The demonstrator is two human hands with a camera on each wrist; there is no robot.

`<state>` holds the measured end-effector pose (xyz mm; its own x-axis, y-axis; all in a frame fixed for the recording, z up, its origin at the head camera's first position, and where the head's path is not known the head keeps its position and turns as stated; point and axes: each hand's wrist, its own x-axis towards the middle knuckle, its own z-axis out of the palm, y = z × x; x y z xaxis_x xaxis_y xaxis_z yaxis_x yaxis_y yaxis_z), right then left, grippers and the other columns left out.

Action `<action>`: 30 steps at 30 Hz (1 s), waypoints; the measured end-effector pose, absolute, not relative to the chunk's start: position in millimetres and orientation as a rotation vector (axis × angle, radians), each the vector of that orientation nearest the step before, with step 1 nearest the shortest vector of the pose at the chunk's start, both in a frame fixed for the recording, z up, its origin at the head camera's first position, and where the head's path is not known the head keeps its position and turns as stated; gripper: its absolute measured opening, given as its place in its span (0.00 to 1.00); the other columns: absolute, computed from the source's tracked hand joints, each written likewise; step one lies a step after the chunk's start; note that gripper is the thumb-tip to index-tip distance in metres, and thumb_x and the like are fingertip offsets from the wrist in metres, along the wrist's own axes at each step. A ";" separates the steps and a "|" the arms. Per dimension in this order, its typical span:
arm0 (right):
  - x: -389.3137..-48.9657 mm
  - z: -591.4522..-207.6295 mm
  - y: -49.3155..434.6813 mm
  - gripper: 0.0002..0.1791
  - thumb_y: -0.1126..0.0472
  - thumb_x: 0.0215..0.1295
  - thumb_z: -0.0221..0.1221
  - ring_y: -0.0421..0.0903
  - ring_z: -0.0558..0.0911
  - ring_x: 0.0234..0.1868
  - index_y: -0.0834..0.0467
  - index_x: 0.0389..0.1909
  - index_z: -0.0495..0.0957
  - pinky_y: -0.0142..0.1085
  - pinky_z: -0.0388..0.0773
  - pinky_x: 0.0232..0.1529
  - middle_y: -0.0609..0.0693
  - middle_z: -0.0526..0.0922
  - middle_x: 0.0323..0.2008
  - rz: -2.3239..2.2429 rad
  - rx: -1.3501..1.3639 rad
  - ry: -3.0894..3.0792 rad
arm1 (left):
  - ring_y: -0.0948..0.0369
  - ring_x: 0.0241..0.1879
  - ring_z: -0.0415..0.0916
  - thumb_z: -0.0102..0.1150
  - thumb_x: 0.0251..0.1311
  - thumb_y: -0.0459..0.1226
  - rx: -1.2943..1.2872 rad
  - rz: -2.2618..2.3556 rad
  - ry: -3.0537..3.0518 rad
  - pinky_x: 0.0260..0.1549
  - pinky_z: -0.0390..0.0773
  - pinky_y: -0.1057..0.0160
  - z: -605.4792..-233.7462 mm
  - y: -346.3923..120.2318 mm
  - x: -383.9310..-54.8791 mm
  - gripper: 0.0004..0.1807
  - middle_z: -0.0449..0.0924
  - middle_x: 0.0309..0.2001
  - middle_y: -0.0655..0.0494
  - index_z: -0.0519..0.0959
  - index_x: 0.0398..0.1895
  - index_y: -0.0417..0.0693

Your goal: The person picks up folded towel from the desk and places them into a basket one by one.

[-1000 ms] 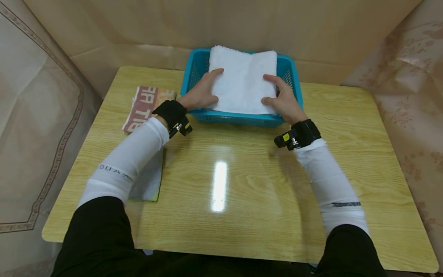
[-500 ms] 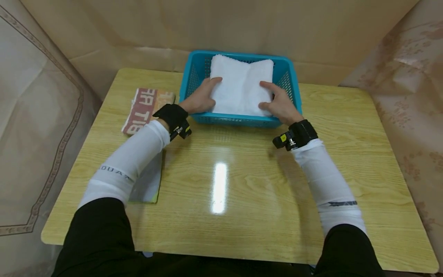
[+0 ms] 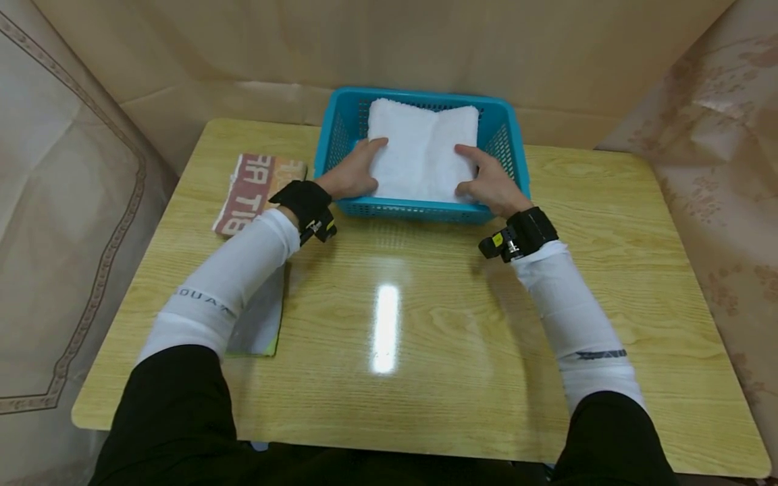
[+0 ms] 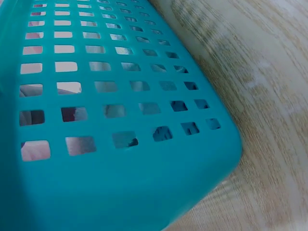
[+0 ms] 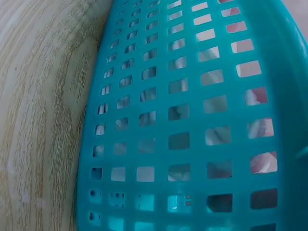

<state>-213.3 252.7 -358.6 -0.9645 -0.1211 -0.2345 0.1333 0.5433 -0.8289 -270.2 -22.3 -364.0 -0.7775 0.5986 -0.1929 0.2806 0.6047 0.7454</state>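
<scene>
A folded white towel (image 3: 422, 155) lies inside the blue-green plastic basket (image 3: 419, 210) in the head view. My left hand (image 3: 352, 170) holds the towel's left edge, with thumb and index finger showing against it. On the opposite side, my right hand (image 3: 494, 183) grips the right edge in a similar way. The other fingers of both hands are hidden by the towel and the basket. In the left wrist view the perforated basket wall (image 4: 120, 168) fills most of the frame, pale cloth showing through its holes. The right wrist view also faces the basket wall (image 5: 192, 139).
On the wooden table (image 3: 474, 378), left of the basket, lies a folded red-brown and orange cloth (image 3: 246, 192) with white lettering. A grey cloth (image 3: 261, 324) with a yellow-green edge is partly under my left forearm. A beige curtain (image 3: 425, 47) hangs behind the basket.
Both hands have lowered the white towel deeper into the basket and slightly toward me, so more of the basket's back rim and inner walls shows. Over the last half second little has moved.
</scene>
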 end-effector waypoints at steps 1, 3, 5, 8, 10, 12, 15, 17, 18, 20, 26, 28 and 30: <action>-213.9 -358.5 252.5 0.46 0.76 0.61 0.58 0.52 0.52 0.74 0.53 0.79 0.52 0.50 0.52 0.74 0.51 0.43 0.79 -1.365 0.016 2.518 | 0.51 0.75 0.43 0.44 0.58 0.18 0.688 1.005 2.408 0.57 0.61 0.59 -364.0 -21.9 -270.2 0.48 0.34 0.79 0.42 0.41 0.80 0.47; -214.8 -358.5 252.2 0.46 0.75 0.62 0.58 0.53 0.52 0.73 0.53 0.79 0.51 0.50 0.53 0.73 0.52 0.44 0.79 -1.307 0.034 2.526 | 0.51 0.75 0.43 0.46 0.58 0.19 0.665 0.985 2.416 0.54 0.63 0.58 -364.5 -21.4 -271.1 0.48 0.31 0.79 0.41 0.40 0.81 0.49; -215.4 -358.5 251.6 0.46 0.74 0.62 0.58 0.54 0.52 0.72 0.54 0.79 0.50 0.50 0.54 0.73 0.52 0.44 0.79 -1.241 0.052 2.541 | 0.49 0.77 0.40 0.47 0.59 0.20 0.648 0.959 2.427 0.52 0.64 0.57 -365.4 -21.3 -272.2 0.48 0.28 0.79 0.40 0.40 0.81 0.49; -215.9 -358.9 250.1 0.47 0.74 0.62 0.58 0.54 0.53 0.70 0.55 0.79 0.49 0.49 0.56 0.70 0.54 0.45 0.79 -1.193 0.070 2.552 | 0.47 0.78 0.34 0.48 0.60 0.22 0.640 0.912 2.453 0.53 0.64 0.56 -366.8 -21.2 -273.8 0.48 0.24 0.78 0.38 0.40 0.81 0.48; -216.0 -359.0 249.2 0.47 0.74 0.61 0.58 0.54 0.54 0.70 0.56 0.79 0.49 0.49 0.56 0.69 0.54 0.45 0.79 -1.187 0.081 2.555 | 0.44 0.78 0.33 0.49 0.61 0.23 0.639 0.890 2.471 0.57 0.65 0.54 -367.2 -20.7 -274.1 0.47 0.24 0.78 0.36 0.41 0.81 0.47; -216.4 -359.4 248.7 0.47 0.75 0.61 0.58 0.53 0.54 0.70 0.56 0.79 0.49 0.48 0.56 0.69 0.54 0.46 0.79 -1.184 0.091 2.559 | 0.41 0.77 0.34 0.51 0.61 0.24 0.633 0.873 2.500 0.61 0.63 0.50 -367.1 -20.5 -273.8 0.46 0.24 0.78 0.36 0.43 0.80 0.46; -216.4 -359.4 247.7 0.45 0.73 0.62 0.57 0.53 0.55 0.70 0.57 0.79 0.50 0.48 0.54 0.72 0.55 0.47 0.79 -1.164 0.096 2.578 | 0.37 0.77 0.34 0.50 0.62 0.26 0.631 0.877 2.551 0.65 0.61 0.46 -367.0 -20.9 -272.6 0.42 0.27 0.78 0.36 0.47 0.79 0.45; -215.5 -359.2 246.9 0.43 0.71 0.64 0.56 0.54 0.53 0.73 0.58 0.79 0.49 0.49 0.50 0.74 0.56 0.47 0.79 -1.148 0.088 2.592 | 0.36 0.76 0.34 0.48 0.63 0.26 0.639 0.907 2.577 0.65 0.60 0.45 -367.0 -21.6 -271.6 0.39 0.29 0.78 0.37 0.50 0.78 0.44; -214.9 -359.4 246.7 0.42 0.70 0.66 0.55 0.54 0.52 0.74 0.59 0.79 0.49 0.50 0.49 0.74 0.57 0.47 0.79 -1.137 0.084 2.600 | 0.37 0.76 0.35 0.47 0.64 0.26 0.658 0.925 2.592 0.66 0.59 0.45 -367.3 -21.7 -270.9 0.37 0.32 0.78 0.37 0.52 0.77 0.43; -213.2 -360.0 246.4 0.40 0.64 0.69 0.54 0.56 0.51 0.75 0.58 0.79 0.48 0.52 0.49 0.74 0.59 0.46 0.78 -1.103 0.078 2.613 | 0.38 0.76 0.37 0.44 0.65 0.26 0.696 0.957 2.606 0.68 0.56 0.47 -367.6 -21.6 -269.8 0.34 0.37 0.78 0.37 0.56 0.75 0.41; -208.7 -361.3 243.5 0.40 0.47 0.74 0.49 0.61 0.52 0.73 0.57 0.80 0.45 0.59 0.54 0.70 0.65 0.42 0.76 -0.944 0.048 2.670 | 0.42 0.76 0.43 0.44 0.67 0.27 0.758 0.936 2.656 0.73 0.47 0.49 -368.4 -20.1 -268.2 0.29 0.49 0.76 0.35 0.60 0.72 0.35; -208.2 -360.9 241.9 0.41 0.46 0.74 0.48 0.62 0.51 0.74 0.58 0.80 0.45 0.60 0.54 0.70 0.66 0.40 0.77 -0.915 0.041 2.680 | 0.43 0.76 0.44 0.45 0.67 0.27 0.765 0.913 2.659 0.74 0.46 0.49 -368.5 -19.7 -268.5 0.28 0.51 0.75 0.35 0.62 0.71 0.33; -207.7 -360.5 240.8 0.41 0.47 0.74 0.48 0.62 0.50 0.74 0.59 0.79 0.44 0.60 0.54 0.70 0.67 0.38 0.76 -0.898 0.037 2.681 | 0.44 0.77 0.45 0.45 0.66 0.27 0.773 0.894 2.657 0.74 0.46 0.49 -368.6 -19.5 -268.4 0.27 0.54 0.74 0.35 0.64 0.70 0.32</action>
<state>-207.7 240.8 -360.5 -0.9507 -0.0738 -0.3011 0.1225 0.8027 -0.5836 -268.4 -19.5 -368.6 -0.8333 0.5504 -0.0506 0.4079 0.6743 0.6156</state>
